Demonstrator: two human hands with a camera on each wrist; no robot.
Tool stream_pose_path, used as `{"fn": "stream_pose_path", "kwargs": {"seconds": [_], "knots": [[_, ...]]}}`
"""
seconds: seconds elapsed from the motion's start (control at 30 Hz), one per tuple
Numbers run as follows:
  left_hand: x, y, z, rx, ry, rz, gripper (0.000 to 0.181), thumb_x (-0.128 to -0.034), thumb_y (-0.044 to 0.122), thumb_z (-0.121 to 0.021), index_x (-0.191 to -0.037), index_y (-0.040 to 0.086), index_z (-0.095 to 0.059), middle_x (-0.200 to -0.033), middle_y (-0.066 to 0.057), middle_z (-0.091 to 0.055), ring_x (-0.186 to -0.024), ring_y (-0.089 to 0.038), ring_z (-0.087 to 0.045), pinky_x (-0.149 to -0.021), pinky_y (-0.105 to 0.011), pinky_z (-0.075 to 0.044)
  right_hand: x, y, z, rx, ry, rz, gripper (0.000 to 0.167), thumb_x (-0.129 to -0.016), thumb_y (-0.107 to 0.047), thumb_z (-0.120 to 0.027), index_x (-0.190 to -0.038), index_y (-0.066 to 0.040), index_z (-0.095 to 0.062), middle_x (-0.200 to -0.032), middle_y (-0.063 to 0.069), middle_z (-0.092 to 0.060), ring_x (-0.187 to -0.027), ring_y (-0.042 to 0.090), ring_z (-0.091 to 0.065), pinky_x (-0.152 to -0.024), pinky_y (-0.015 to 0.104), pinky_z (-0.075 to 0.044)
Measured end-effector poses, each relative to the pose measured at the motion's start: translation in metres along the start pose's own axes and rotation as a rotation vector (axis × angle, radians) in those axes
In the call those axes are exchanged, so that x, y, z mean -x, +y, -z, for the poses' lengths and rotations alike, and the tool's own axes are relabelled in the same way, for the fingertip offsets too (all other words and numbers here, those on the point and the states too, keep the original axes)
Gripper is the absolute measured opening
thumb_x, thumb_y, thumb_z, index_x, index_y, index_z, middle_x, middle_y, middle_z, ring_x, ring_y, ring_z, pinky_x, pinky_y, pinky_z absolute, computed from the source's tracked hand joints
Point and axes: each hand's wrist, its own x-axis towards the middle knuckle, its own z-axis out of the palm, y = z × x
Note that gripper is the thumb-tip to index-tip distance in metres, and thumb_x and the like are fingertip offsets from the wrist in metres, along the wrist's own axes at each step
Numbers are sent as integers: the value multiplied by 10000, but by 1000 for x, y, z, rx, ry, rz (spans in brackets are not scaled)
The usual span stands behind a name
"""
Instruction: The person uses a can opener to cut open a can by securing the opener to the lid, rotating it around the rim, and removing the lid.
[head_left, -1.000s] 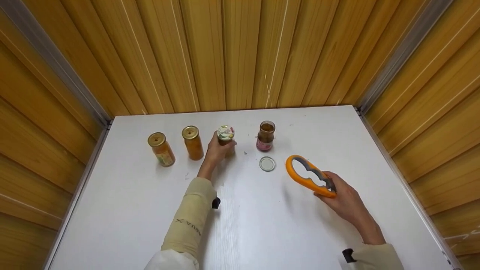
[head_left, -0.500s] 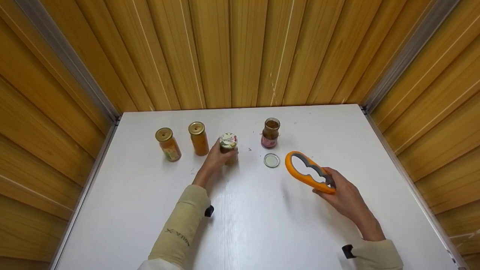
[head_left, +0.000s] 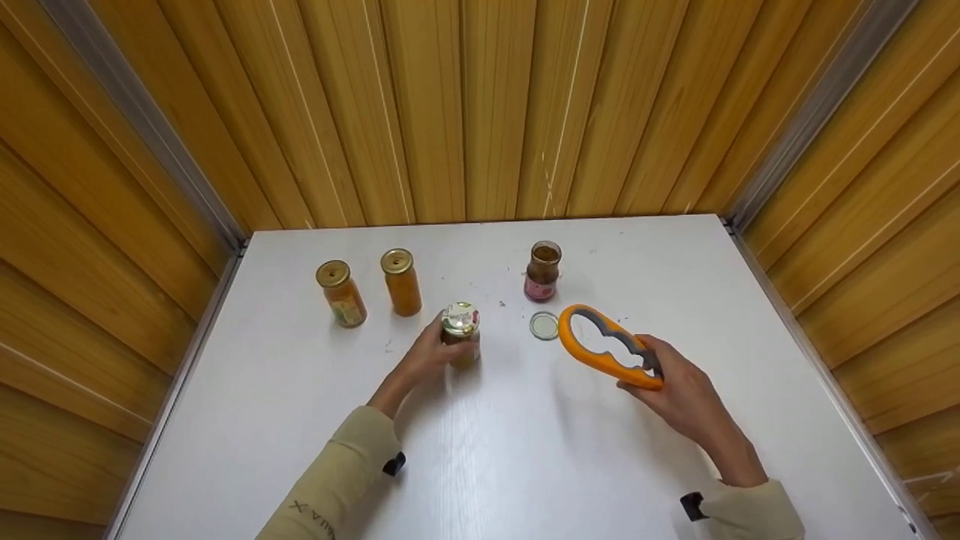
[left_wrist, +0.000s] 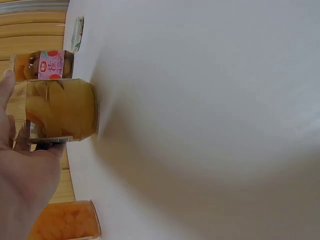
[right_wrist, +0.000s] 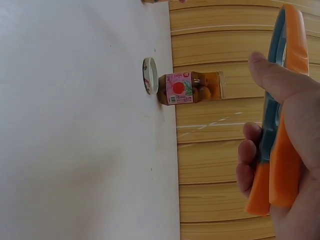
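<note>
My left hand grips a glass jar of pale yellow fruit pieces, its fruit-patterned lid still on top. The jar is upright; whether its base touches the table I cannot tell. On the right, my right hand holds an orange and grey jar opener by its handle end, above the table. The opener's loop points left toward a loose lid lying on the table. Behind that lid stands a lidless jar with a pink label, dark contents inside.
Two gold-lidded jars of orange fruit, a labelled one and another, stand at the back left of the white table. Wood-patterned panels wall in the back and both sides.
My left hand has brought the jar from the back row toward me. My right hand has stayed nearly in place, the opener shifting slightly left. The head view has shifted a little.
</note>
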Motion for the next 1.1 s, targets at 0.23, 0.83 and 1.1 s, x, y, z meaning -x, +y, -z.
{"fn": "stream_pose_path", "kwargs": {"seconds": [0.23, 0.83, 1.1], "knots": [[24, -4, -11, -13, -84, -8, 828, -909, 232, -799, -1581, 47, -351, -1568, -130, -447, -1506, -301, -312, -1240, -501, -203, -4, -14, 3, 25, 19, 67, 771, -743, -173, -952, -1387, -49, -546, -1025, 25, -670, -832, 140, -607, -697, 321, -564], [60, -4, -49, -47, -232, -24, 640, -901, 237, -809, -1465, 236, -506, -1360, 54, -592, -1309, -206, -491, -1172, -511, -323, -17, -59, -26, 27, -84, 133, 782, -740, -256, -959, -1389, -77, -562, -1074, 1, -683, -817, 150, -578, -728, 331, -540], [61, -1, -62, -52, -265, -18, 556, -911, 294, -803, -1413, 271, -564, -1343, 92, -616, -1261, -176, -508, -1166, -580, -301, -30, -77, -49, 28, -135, 218, 772, -756, -312, -947, -1395, -110, -563, -1069, -23, -667, -869, 178, -638, -742, 348, -538]]}}
